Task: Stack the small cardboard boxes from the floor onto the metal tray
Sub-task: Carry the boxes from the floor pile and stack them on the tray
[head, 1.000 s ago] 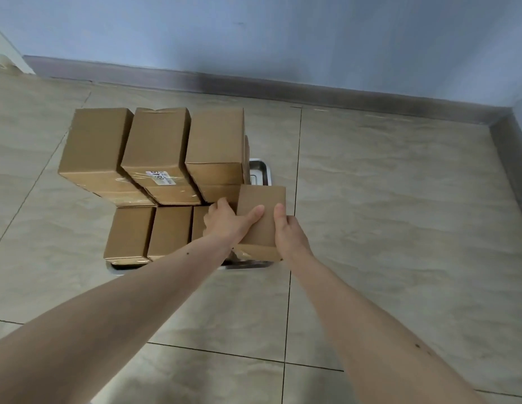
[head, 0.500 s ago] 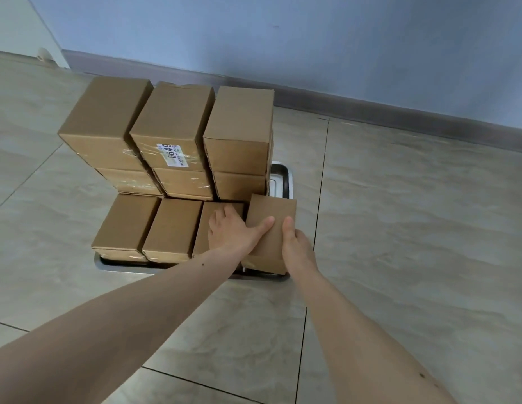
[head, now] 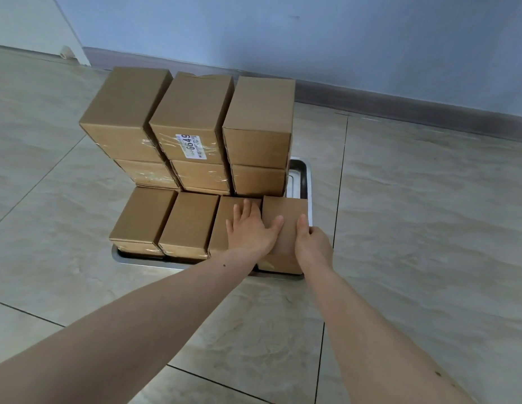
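Box (head: pixel 286 228), front row, tray (head: pixel 297 176) corner: held between flat left hand (head: pixel 251 228) and gripping right hand (head: pixel 312 246). Risk: overhang at rim, tipping if released askew.

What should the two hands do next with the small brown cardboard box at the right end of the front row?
Probably release it. The small brown cardboard box seems already seated in the shiny metal tray, level with its front-row neighbours; the left hand lies flat across it and the right hand holds its right side.
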`<action>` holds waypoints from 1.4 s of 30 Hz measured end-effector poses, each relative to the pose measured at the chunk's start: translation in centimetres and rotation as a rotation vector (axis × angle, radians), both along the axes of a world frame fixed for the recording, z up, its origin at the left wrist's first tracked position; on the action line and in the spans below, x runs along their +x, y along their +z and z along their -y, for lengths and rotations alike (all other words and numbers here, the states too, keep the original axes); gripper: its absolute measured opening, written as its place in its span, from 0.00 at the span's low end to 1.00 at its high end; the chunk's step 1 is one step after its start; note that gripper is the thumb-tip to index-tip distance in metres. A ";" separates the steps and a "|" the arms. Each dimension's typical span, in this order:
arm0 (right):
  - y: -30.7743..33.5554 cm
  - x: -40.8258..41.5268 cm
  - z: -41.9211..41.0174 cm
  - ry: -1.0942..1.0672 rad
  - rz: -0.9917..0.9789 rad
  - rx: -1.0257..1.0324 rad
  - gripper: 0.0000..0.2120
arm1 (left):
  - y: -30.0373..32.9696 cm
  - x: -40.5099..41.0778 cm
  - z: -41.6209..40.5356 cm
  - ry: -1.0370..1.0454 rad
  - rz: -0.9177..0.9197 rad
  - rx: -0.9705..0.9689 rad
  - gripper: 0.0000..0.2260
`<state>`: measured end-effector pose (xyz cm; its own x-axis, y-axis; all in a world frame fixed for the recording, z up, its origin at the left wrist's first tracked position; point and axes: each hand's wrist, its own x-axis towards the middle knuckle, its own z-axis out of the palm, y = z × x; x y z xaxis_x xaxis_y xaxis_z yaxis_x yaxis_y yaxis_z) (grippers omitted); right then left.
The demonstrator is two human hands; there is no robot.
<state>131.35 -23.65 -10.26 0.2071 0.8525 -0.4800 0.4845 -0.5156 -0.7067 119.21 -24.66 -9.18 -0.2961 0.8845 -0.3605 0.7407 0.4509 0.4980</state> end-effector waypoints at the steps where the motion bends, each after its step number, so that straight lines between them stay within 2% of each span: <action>1: -0.1 0.0 0.1 -0.010 -0.003 0.023 0.26 | -0.1 -0.1 0.1 -0.006 -0.003 -0.004 0.35; 6: -0.6 -0.3 1.1 -0.061 -0.175 0.084 0.23 | -0.4 -0.3 0.0 -0.003 -0.011 -0.025 0.33; 11: -1.0 -1.0 1.5 -0.002 -0.018 0.182 0.21 | -0.5 -0.1 -0.1 -0.020 -0.035 -0.036 0.32; 23: -1.3 -2.3 0.9 0.017 0.121 -0.032 0.22 | -1.4 -0.1 1.0 -0.086 -0.128 -0.053 0.31; 42: -1.5 -2.5 1.4 -0.046 0.105 0.002 0.26 | -0.9 -0.1 1.3 -0.132 -0.153 -0.059 0.30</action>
<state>128.80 -25.01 -11.77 0.2956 0.8418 -0.4516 0.5319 -0.5377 -0.6542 119.09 -25.92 -10.12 -0.2345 0.8980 -0.3723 0.8604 0.3700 0.3504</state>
